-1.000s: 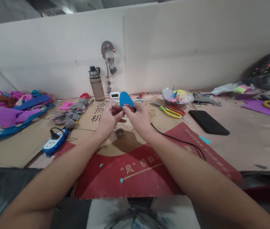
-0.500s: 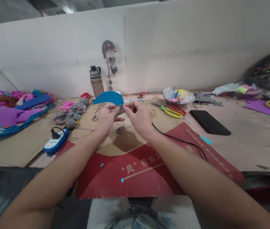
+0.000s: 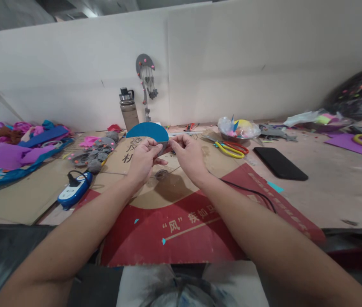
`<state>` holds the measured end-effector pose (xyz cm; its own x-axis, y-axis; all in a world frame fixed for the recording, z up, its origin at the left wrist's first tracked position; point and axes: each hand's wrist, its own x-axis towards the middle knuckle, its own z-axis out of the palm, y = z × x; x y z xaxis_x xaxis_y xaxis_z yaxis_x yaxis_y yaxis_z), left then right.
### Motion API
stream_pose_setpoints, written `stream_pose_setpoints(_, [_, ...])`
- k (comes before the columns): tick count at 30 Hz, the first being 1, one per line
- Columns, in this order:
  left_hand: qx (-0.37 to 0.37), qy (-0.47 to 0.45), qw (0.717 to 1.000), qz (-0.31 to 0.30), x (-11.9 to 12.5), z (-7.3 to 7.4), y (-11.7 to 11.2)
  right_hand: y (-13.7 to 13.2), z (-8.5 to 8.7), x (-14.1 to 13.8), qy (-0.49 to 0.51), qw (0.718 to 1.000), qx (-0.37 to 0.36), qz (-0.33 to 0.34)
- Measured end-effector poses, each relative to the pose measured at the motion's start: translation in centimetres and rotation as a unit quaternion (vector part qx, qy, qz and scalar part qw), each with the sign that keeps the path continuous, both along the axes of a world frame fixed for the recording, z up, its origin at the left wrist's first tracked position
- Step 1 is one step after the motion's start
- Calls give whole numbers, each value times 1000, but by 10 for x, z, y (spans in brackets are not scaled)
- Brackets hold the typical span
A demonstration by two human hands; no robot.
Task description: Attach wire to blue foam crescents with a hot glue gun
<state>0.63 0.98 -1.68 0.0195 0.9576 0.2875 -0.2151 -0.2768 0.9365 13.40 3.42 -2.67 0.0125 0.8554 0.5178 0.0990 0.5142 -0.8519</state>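
My left hand (image 3: 144,158) pinches a small grey felt piece (image 3: 163,148) between thumb and forefinger, its other fingers curled below. The right hand (image 3: 187,154) is closed at the piece's upper right corner, thumb against forefinger; its fingertips hide what part they grip. Both hands are raised over a cardboard sheet (image 3: 181,251) with red and tan printing. Under them lies a small coil of grey cord (image 3: 161,174). Just behind the fingers a blue felt disc (image 3: 147,131) shows its upper part.
Grey felt cut-outs with pink beads (image 3: 93,154) and a blue power strip (image 3: 75,190) lie at left. A bottle (image 3: 128,111) stands near the wall. Yellow-handled scissors (image 3: 230,150), a bagged bowl (image 3: 240,130) and a black phone (image 3: 279,163) are at right. A black cable (image 3: 254,189) crosses the cardboard.
My right hand has shifted slightly right, and its fingertips are now at the piece's upper right corner. More of the grey piece shows between the hands. My left hand has hardly moved.
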Motion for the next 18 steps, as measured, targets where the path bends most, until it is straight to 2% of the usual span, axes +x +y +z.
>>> stream_pose_setpoints(5, [2,-17,1000,-9,-1,-1,2,-1,2,0,35,998,-28,34])
stream_pose_setpoints(10, [-11,-22,998,-54,-4,0,4,-3,5,1,87,989,-75,99])
stream_pose_setpoints(14, [-37,-8,996,-85,-8,1,7,-3,8,3,96,981,-116,119])
stream_pose_setpoints(18, [-62,5,994,-88,-11,2,9,-3,7,4,90,979,-121,140])
